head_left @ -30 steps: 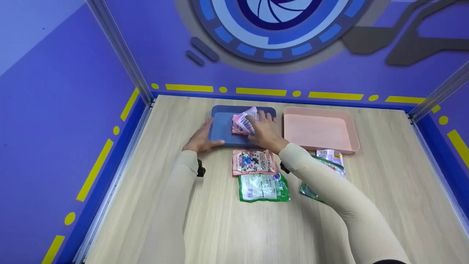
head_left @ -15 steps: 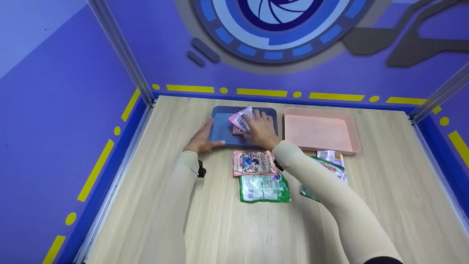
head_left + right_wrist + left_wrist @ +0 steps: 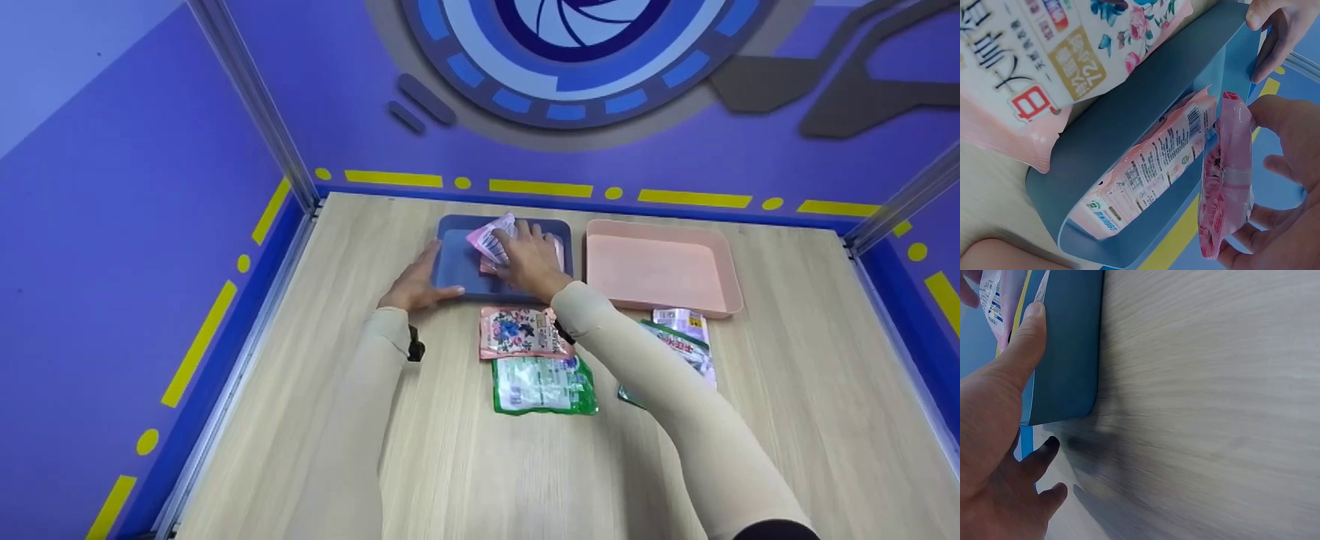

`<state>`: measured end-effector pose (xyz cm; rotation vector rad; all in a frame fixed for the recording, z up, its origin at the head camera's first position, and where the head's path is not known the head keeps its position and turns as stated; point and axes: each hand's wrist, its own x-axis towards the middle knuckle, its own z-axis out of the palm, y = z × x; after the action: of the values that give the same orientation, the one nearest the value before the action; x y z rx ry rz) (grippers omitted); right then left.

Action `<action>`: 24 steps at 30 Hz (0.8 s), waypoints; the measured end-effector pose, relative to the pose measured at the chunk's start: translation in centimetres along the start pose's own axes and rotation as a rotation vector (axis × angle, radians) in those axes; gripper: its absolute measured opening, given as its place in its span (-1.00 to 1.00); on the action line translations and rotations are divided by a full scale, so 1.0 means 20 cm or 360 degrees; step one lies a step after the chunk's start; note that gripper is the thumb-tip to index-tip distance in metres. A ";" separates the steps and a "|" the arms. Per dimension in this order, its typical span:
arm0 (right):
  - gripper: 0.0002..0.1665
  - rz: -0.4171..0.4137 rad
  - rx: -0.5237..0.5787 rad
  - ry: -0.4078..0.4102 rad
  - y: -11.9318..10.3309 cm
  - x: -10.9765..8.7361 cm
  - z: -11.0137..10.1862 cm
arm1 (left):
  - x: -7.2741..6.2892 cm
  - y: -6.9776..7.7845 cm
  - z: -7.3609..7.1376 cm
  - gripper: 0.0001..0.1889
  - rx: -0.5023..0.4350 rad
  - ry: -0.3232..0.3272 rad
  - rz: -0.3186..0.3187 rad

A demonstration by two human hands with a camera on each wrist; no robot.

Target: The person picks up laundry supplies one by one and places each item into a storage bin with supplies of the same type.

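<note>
My right hand (image 3: 531, 262) pinches a small pink pouch (image 3: 1230, 180) between thumb and fingers, tilted over the blue tray (image 3: 461, 274). Another pink pouch (image 3: 1154, 169), printed with text and a barcode, lies inside that tray beside the held one. Around the tray's front left corner spreads my left hand (image 3: 412, 285). Its thumb (image 3: 1030, 332) rests against the front wall near the rim, and the other fingers lie apart along the left end. Just in front of the tray is a pink floral pouch (image 3: 517, 331), overlapping a green and white pouch (image 3: 540, 384).
A shallow pink tray (image 3: 652, 274) stands right of the blue one. In front of it lie a purple pouch (image 3: 679, 321) and a green-edged pouch (image 3: 686, 346), partly hidden by my right forearm. Blue-purple walls (image 3: 555, 169) border the wooden table (image 3: 465, 480).
My right hand has shifted slightly left within the blue tray, tilting the pink pouch further left. The left hand has stayed at the tray's corner.
</note>
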<state>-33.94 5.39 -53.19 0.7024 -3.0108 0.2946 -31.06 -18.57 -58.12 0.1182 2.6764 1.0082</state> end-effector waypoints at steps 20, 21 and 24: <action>-0.19 0.0006 -0.0046 -0.0001 -0.06 0.09 0.09 | 0.00 0.00 0.01 0.20 0.0008 0.0023 0.0030; -0.19 0.0005 -0.0048 0.0002 -0.07 0.09 0.09 | 0.00 0.00 0.00 0.20 0.0001 0.0026 0.0029; -0.19 0.0004 -0.0046 0.0005 -0.07 0.10 0.09 | 0.00 0.00 0.00 0.19 -0.0024 0.0030 0.0021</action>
<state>-35.01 2.87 -54.63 0.6956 -3.0069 0.2513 -30.97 -18.51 -58.04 0.1245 2.6877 1.0382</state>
